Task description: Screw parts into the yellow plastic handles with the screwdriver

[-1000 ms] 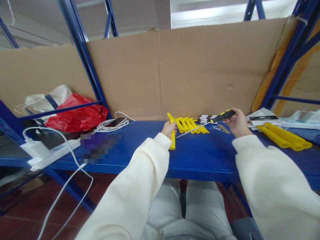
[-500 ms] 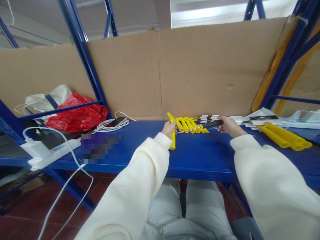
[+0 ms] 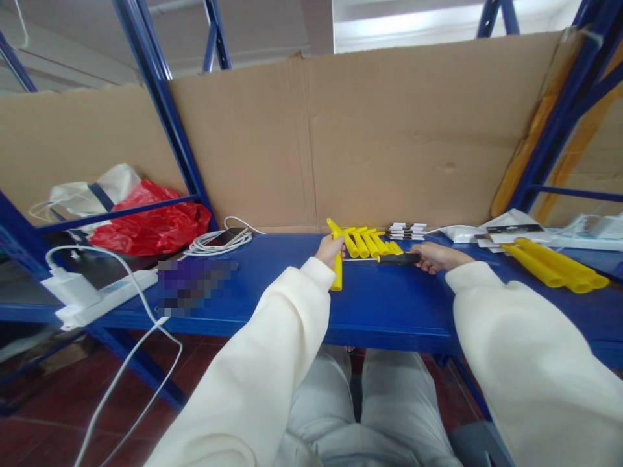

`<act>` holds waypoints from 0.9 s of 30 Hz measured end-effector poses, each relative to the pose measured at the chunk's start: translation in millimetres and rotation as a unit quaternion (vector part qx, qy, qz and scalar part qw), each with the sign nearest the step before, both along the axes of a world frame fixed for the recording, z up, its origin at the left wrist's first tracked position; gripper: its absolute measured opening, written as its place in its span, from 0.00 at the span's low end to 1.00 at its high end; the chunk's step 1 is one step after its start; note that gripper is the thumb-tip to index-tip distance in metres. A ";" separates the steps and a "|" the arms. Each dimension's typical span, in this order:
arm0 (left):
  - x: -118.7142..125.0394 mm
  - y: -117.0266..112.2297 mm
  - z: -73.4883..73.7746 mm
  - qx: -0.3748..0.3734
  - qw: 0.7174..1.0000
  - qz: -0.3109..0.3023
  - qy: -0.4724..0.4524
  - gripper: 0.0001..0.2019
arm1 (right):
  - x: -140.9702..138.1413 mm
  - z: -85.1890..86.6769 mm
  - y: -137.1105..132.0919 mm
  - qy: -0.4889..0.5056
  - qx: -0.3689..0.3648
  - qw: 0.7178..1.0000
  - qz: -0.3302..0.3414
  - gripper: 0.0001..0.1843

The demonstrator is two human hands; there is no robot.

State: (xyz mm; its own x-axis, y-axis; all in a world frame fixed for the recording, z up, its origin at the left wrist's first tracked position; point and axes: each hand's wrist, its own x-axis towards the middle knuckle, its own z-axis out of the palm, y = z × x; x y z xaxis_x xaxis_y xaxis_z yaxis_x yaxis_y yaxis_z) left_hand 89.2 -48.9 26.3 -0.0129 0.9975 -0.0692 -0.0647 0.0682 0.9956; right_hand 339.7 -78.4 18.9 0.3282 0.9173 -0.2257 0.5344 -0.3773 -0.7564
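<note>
My left hand is closed round a long yellow plastic piece and holds it upright on the blue shelf. My right hand grips the black handle of a screwdriver. The screwdriver lies nearly level, with its thin metal shaft pointing left at the yellow piece. Several more yellow pieces lie in a row just behind the two hands. A small stack of black and white cards sits beside them.
A cardboard sheet backs the shelf. Longer yellow tubes and white packets lie at the right. A phone with a coiled white cable, a red bag and a white power strip are at the left.
My right hand has come down and leftward with the screwdriver, from tilted above the shelf to nearly level at the shelf, its tip nearing the yellow piece. My left hand has stayed put.
</note>
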 end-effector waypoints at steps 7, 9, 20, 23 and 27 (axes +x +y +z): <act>0.3 0.6 -0.7 0.002 1.000 0.002 -0.011 0.07 | 4.6 2.2 -2.7 -0.155 0.038 0.983 0.093 0.20; 0.2 0.8 -1.0 0.002 1.000 0.002 -0.015 0.08 | 8.7 3.1 -2.9 -0.174 0.031 0.975 0.132 0.24; 0.3 0.5 -0.8 -0.003 1.000 -0.003 -0.015 0.03 | 15.8 -1.2 2.5 -0.250 0.024 0.950 0.182 0.23; 0.1 0.4 -0.5 -0.001 1.000 -0.002 -0.005 0.05 | 13.8 -2.0 3.9 -0.260 0.022 0.949 0.176 0.23; -0.2 -0.6 0.0 0.003 1.000 -0.007 0.002 0.07 | 11.7 -2.5 3.9 -0.267 0.022 0.948 0.175 0.22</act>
